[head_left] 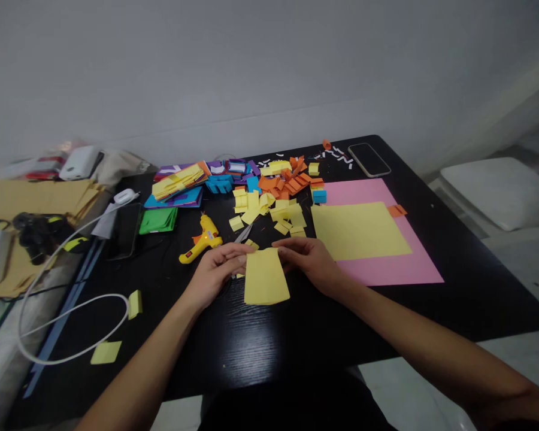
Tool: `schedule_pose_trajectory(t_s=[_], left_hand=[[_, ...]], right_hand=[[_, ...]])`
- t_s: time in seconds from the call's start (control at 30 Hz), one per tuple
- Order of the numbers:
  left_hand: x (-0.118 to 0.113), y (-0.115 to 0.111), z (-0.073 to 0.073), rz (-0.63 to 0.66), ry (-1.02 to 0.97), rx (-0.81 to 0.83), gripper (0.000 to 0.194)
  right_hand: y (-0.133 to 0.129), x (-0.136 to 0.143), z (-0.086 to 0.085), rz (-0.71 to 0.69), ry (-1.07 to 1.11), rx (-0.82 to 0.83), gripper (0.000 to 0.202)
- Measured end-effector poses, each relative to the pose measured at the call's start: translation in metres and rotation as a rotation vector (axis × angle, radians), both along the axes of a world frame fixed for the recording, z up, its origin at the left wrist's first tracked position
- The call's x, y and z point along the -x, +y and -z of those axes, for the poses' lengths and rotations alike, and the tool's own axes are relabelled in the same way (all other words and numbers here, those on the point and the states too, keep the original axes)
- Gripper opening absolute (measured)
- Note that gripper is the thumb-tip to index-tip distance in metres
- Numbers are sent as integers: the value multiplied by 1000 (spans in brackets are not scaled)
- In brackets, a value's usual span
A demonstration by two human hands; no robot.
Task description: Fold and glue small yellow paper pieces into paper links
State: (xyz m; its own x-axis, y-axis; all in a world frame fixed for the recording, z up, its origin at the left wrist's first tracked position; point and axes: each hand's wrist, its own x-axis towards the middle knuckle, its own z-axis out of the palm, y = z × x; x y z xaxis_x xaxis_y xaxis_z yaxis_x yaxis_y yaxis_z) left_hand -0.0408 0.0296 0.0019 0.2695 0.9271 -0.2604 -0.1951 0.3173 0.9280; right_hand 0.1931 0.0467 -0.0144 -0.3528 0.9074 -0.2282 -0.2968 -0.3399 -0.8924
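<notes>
A piece of yellow paper [266, 278], wider at its near edge, is held over the black table between both hands. My left hand [218, 266] pinches its far left corner. At the far right corner, the fingers of my right hand [309, 258] are closed on the same paper. Just beyond my left hand lie scissors [244, 233], their handles hidden. A yellow glue gun [202, 240] rests left of them. Cut yellow paper pieces [253, 206] and orange ones [287, 184] are heaped behind the hands.
Right of the heap, a yellow sheet [362, 230] lies on a pink sheet [406, 270]. A phone [369, 160] is near the far right corner. Folded green paper [159, 220], another phone [124, 230] and a looped white cable [74, 312] occupy the left. Beyond the table [471, 305] stands a white stool [498, 191].
</notes>
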Motion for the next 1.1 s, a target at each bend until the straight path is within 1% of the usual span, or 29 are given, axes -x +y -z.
schedule_pose_trajectory(t_s=[0.17, 0.33, 0.57, 0.8, 0.97, 1.1], left_hand=[[-7, -1, -6, -84, -115, 120, 29], [-11, -1, -9, -150, -163, 177, 31], [-11, -1, -4, -166, -175, 163, 31], [-11, 1, -3, -164, -119, 143, 33], [-11, 0, -2, -169, -95, 140, 35], [-10, 0, 1, -162, -76, 141, 32]], right_hand=[[0, 0, 1, 10, 18, 8, 27], [1, 0, 2, 15, 39, 10, 27], [0, 0, 0, 7, 66, -2, 28], [0, 0, 4, -49, 82, 21, 32], [1, -1, 4, -62, 144, 42, 41], [0, -1, 5, -83, 182, 37, 51]])
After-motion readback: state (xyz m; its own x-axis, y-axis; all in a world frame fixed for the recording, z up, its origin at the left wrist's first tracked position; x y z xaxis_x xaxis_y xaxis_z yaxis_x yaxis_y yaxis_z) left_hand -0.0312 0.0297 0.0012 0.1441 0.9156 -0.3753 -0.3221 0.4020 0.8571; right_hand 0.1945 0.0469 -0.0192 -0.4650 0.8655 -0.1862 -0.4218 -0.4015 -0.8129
